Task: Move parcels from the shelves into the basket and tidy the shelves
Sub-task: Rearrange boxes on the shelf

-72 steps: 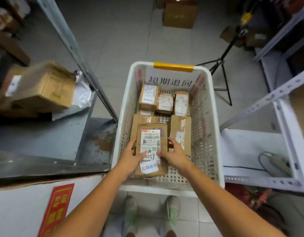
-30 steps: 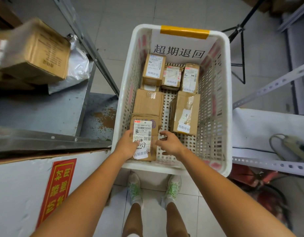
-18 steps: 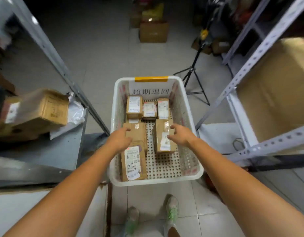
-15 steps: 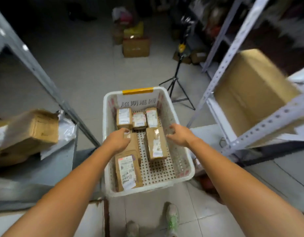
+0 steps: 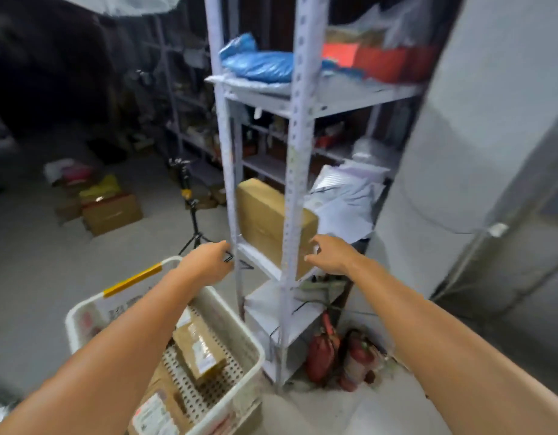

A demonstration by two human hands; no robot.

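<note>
Reaching toward twelve o'clock, you hold two bare hands apart and empty: your left hand (image 5: 208, 260), fingers loosely bent, and your right hand (image 5: 329, 252), fingers spread just beside the near corner of one large plain brown cardboard box (image 5: 259, 221) on the pale perforated-steel rack (image 5: 298, 152); whether they touch is unclear. At seven o'clock, one white perforated plastic basket (image 5: 73, 321) with one yellow tape strip (image 5: 131, 279) shows two taped cardboard parcels (image 5: 199, 350) with white labels, print too blurred to read. Two red fire extinguishers (image 5: 320, 353) stand at five o'clock.
</note>
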